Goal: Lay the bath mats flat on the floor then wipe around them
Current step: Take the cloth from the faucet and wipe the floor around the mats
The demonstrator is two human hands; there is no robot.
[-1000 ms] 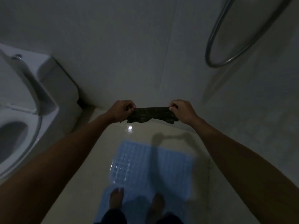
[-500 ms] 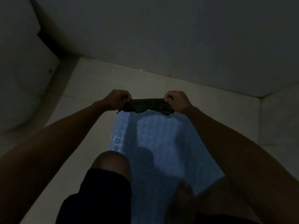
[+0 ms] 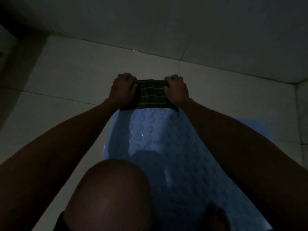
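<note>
At the far left edge a pale fixture (image 3: 6, 52) sits in deep shadow; I can't tell more of it. The floor (image 3: 70, 74) is pale tile with dark grout lines, and the wall (image 3: 150, 19) rises behind it

My left arm reaches forward from the lower left. My left hand (image 3: 122, 90) is curled, its fingers (image 3: 127, 78) pressed together and hooked over the left end of the cloth (image 3: 152, 95), pinching it. The cloth is dark with thin light stripes, stretched flat between my two hands, and it lies at the far end of the mat (image 3: 150, 134), overlapping that end. Whether it also touches the tile beyond I can't tell

The mat is light blue with rows of raised bumps. It lies flat on the floor and runs from the cloth back toward me, between my arms. My bent knee (image 3: 110, 189) covers its near left part

My right hand (image 3: 176, 92) grips the right end of the cloth, fingers (image 3: 173, 79) closed tight over the edge. Right of my right arm a strip of blue shows on the tile, near the corner where the walls meet
</note>
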